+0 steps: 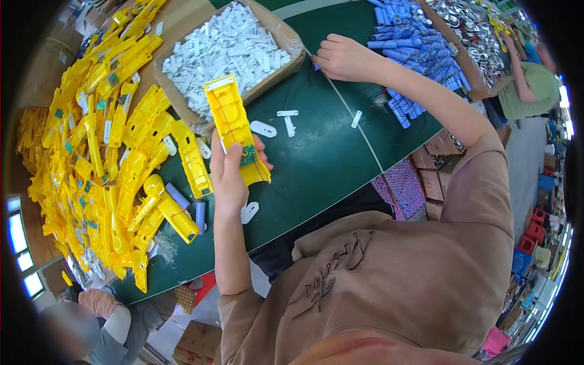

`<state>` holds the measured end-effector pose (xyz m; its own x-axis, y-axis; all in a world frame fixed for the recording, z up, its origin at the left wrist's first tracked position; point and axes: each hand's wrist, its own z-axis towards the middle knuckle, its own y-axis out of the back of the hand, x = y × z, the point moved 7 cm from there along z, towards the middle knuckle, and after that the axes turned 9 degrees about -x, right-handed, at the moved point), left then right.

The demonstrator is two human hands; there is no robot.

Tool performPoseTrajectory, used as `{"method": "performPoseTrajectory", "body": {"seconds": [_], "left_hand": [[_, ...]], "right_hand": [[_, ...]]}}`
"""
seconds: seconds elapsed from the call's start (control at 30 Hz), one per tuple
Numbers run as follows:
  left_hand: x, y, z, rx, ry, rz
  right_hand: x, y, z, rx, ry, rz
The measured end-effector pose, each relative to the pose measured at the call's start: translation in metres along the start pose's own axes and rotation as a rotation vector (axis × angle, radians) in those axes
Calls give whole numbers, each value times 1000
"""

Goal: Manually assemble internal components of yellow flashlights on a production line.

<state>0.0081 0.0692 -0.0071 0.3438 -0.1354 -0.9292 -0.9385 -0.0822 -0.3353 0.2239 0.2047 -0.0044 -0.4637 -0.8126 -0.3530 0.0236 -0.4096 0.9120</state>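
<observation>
My left hand (230, 173) grips a yellow plastic housing half (226, 109), its hollow side up, with thin wiring inside. A small green circuit board (248, 156) sits in its lower part, near my thumb. Over the far middle of the table, my right hand (340, 58) is closed with curled fingers. A small blue bit shows at its fingertips; what it belongs to is mostly hidden. Right of that hand lies a pile of blue cylindrical battery cells (413, 55). Between the hands lie small white plastic strips (290, 126) and a white oval plate (263, 128).
A cardboard box (293, 58) of white plastic parts stands at the far side. Yellow housings (91, 158) heap along the left of the green table (304, 182). Shiny metal parts (468, 36) fill the far right. Other people are at the lower left and far right.
</observation>
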Motion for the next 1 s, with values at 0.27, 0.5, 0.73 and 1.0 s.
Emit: {"method": "performPoseTrajectory", "body": {"seconds": [0.27,0.5,0.73,1.0], "left_hand": [[-4,0,0,-38,-27,57],[-5,-7,-3,5,-75,107],[0,-4,-2,-42,-151,296],[-3,-1,-2,-101,-206,423]], "right_hand": [[-11,36,-16,-315,-784,1002],[87,83,56,-588,-731,1335],[104,81,82,-746,-651,961],[115,75,86,-948,-641,635]]}}
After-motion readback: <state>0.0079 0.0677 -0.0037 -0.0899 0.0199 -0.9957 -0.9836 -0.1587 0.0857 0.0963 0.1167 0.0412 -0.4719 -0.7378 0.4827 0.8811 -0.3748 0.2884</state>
